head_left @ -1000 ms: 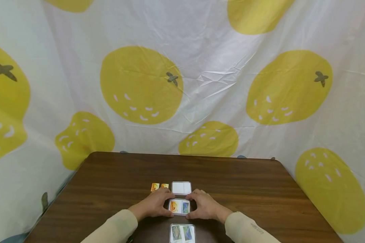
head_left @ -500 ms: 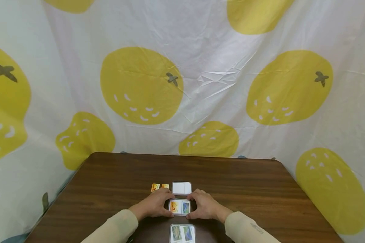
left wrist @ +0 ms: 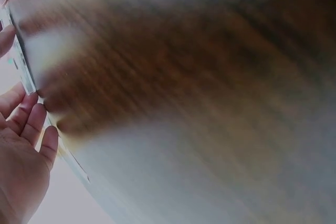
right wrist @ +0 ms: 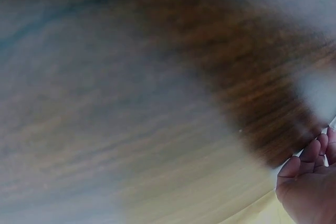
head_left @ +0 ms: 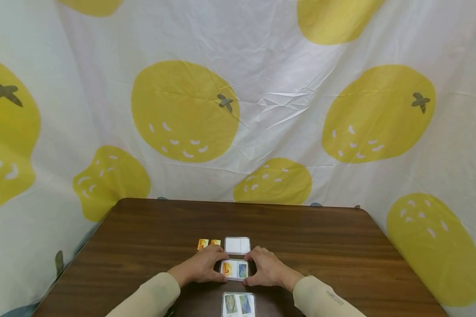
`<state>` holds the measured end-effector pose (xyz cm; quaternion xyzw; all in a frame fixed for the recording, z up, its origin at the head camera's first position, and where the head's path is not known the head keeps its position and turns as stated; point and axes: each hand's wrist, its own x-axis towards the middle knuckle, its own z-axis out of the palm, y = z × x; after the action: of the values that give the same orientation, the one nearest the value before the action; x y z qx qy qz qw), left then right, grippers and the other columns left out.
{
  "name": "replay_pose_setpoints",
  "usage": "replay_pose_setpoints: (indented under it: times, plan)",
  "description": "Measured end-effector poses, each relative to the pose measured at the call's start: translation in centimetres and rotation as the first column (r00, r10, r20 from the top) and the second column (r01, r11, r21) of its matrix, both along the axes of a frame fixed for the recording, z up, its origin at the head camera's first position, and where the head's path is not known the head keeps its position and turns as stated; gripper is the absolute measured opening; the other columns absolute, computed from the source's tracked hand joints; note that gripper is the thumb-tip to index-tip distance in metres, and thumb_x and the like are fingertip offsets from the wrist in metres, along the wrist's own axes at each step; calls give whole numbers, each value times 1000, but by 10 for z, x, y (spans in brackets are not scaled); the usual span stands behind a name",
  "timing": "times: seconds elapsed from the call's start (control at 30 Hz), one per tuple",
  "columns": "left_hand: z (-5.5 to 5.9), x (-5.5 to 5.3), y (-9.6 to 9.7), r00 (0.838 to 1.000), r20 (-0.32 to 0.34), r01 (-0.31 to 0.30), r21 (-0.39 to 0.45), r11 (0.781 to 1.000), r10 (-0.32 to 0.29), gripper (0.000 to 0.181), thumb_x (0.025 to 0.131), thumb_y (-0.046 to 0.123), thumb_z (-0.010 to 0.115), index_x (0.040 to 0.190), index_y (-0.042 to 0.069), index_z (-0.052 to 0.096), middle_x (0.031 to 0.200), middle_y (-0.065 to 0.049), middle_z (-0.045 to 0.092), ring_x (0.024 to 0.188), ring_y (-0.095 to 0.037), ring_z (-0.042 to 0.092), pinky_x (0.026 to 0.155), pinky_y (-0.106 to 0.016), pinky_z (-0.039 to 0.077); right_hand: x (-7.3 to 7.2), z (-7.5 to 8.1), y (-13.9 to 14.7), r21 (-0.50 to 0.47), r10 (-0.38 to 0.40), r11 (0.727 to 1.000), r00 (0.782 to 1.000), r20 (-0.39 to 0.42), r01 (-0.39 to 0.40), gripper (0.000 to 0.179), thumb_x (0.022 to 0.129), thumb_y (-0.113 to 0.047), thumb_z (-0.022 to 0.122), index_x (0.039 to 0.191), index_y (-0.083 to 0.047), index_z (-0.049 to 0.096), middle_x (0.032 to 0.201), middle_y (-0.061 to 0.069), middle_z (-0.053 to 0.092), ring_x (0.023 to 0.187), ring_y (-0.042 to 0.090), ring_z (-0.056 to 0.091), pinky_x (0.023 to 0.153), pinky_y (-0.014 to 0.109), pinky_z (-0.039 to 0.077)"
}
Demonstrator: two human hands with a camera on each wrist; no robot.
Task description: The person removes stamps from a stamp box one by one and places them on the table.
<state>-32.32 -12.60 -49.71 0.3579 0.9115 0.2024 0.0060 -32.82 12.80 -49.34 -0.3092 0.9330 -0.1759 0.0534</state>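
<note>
A small clear plastic case lies on the dark table, showing an orange picture card on its left half and a blue-green one on its right. My left hand grips the case's left end between thumb and fingers. At the right end, my right hand grips it the same way. In the left wrist view, the fingertips of my left hand are right at the case's edge. The right wrist view catches my right hand only at the lower right corner, the case mostly out of sight.
Just beyond the hands lies a similar case with white, blank halves. Two loose orange cards lie to its left, partly behind my left hand. Nearer me is another case with two green-blue pictures. A lemon-print cloth hangs behind the table.
</note>
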Motion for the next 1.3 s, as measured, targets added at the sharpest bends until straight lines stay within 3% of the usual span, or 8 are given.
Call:
replay_pose_setpoints:
  times: [0.47, 0.67, 1.03, 1.3]
  plan:
    - [-3, -3, 0, 1000, -25, 5, 42, 999, -4, 52, 75, 42, 84, 109, 8, 65, 107, 1, 58, 105, -18, 53, 94, -38, 43, 0, -1, -1, 9, 16, 1000, 999, -29, -16, 61, 73, -51, 79, 117, -12, 64, 110, -1, 56, 105, 21, 54, 93, 45, 43]
    - [-4, -3, -1, 1000, -26, -7, 23, 1000, 8, 52, 76, 43, 82, 112, 9, 65, 110, 0, 59, 108, -19, 53, 96, -39, 43, 0, -1, 0, 5, 17, 1000, 999, -28, -17, 61, 73, -51, 79, 116, -11, 64, 110, -1, 57, 104, 21, 54, 93, 45, 43]
    - [2, -3, -2, 1000, 27, -5, -52, 999, 6, 52, 83, 45, 77, 121, 11, 65, 119, -3, 58, 117, -21, 51, 100, -44, 39, -2, -4, -1, 13, 10, 1000, 999, -38, -9, 59, 73, -51, 79, 114, -12, 64, 108, -2, 56, 102, 20, 54, 92, 44, 44]
    - [3, -2, -2, 999, 37, -2, -55, 998, 4, 52, 84, 44, 76, 123, 12, 64, 122, -3, 57, 119, -22, 50, 101, -46, 38, -3, -5, -1, 23, 21, 1000, 999, -41, -20, 60, 74, -51, 77, 116, -12, 64, 108, -4, 55, 102, 18, 53, 94, 44, 43]
